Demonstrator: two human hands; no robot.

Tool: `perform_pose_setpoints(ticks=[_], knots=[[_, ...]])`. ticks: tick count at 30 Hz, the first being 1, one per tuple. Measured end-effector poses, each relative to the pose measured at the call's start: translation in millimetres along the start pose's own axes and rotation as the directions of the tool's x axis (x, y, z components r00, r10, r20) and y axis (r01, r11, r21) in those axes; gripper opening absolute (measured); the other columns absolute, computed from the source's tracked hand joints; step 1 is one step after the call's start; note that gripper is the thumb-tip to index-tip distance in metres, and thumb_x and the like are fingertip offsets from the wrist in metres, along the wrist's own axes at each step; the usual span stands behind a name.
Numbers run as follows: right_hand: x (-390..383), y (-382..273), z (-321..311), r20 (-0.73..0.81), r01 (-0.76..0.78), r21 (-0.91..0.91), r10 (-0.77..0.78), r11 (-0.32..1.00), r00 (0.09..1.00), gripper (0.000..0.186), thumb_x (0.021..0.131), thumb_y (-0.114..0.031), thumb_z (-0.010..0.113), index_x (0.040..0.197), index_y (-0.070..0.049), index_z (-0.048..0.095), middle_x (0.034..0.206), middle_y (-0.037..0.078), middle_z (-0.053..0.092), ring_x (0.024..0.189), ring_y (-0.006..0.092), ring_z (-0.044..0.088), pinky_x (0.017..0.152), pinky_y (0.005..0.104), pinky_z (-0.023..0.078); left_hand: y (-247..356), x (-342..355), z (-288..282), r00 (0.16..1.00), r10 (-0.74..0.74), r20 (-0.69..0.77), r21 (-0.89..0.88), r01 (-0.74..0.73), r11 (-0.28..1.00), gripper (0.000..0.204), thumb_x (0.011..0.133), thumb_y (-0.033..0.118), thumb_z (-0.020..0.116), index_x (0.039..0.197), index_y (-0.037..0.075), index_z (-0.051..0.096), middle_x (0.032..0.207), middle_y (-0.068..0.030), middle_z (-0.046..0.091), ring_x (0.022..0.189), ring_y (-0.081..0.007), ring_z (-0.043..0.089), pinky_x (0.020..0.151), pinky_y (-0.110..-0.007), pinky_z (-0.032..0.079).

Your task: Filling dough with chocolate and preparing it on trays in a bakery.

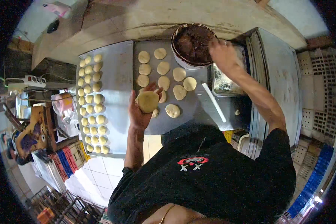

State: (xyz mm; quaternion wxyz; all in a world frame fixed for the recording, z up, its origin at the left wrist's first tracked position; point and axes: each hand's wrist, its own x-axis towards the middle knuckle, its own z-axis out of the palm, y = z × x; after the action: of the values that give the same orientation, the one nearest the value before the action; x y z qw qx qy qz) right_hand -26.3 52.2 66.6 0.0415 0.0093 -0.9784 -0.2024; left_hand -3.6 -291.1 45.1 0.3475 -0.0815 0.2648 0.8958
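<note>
On the palm of my raised left hand [138,118] lies a flattened dough disc [148,102], the fingers curving up behind it. My right hand [224,56] is at the right rim of a white bucket [188,67], which holds a thick dark brown paste [192,46]. Its fingers are bent together over the paste; what they grip is hidden. Between the hands, several pale dough discs [163,68] lie in loose rows on a dark metal tray [198,108]. Some of them are partly covered by my left hand.
A white stick [214,102] lies slantwise on the tray, beside a floury rectangular pan [227,83]. At left, several round dough balls [87,78] sit in rows on another metal tray [117,74]. Metal sheets [280,74] stand at right. Plastic crates [69,162] are at lower left.
</note>
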Motion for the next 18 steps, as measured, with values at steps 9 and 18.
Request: perform_pose_setpoints(ticks=[9, 18], knots=[[-17.3, 33.3, -41.1, -0.202, 0.012, 0.142, 0.017, 0.990, 0.979, 0.030, 0.077, -0.008, 0.055, 0.106, -0.011, 0.064, 0.104, 0.004, 0.063, 0.086, 0.0245, 0.065, 0.063, 0.0370, 0.056, -95.5, -40.8, -97.3, 0.874, -0.212, -0.437, -0.065, 0.205, 0.977, 0.066, 0.091, 0.059, 0.042, 0.122, 0.002, 0.053, 0.115, -0.0193, 0.063, 0.098, -0.0255, 0.062, 0.079, -0.036, 0.052], [-36.3, -24.1, 20.9, 0.070, 0.092, 0.319, -0.120, 0.943, 0.990, 0.028, 0.081, -0.011, 0.053, 0.107, -0.009, 0.061, 0.100, 0.011, 0.060, 0.074, 0.0321, 0.067, 0.062, 0.0414, 0.056, -107.0, -6.7, -60.2, 0.837, -0.098, -0.539, -0.158, 0.014, 0.987, 0.048, 0.099, 0.035, 0.037, 0.128, -0.001, 0.048, 0.123, -0.0175, 0.057, 0.115, -0.0296, 0.055, 0.099, -0.042, 0.044]])
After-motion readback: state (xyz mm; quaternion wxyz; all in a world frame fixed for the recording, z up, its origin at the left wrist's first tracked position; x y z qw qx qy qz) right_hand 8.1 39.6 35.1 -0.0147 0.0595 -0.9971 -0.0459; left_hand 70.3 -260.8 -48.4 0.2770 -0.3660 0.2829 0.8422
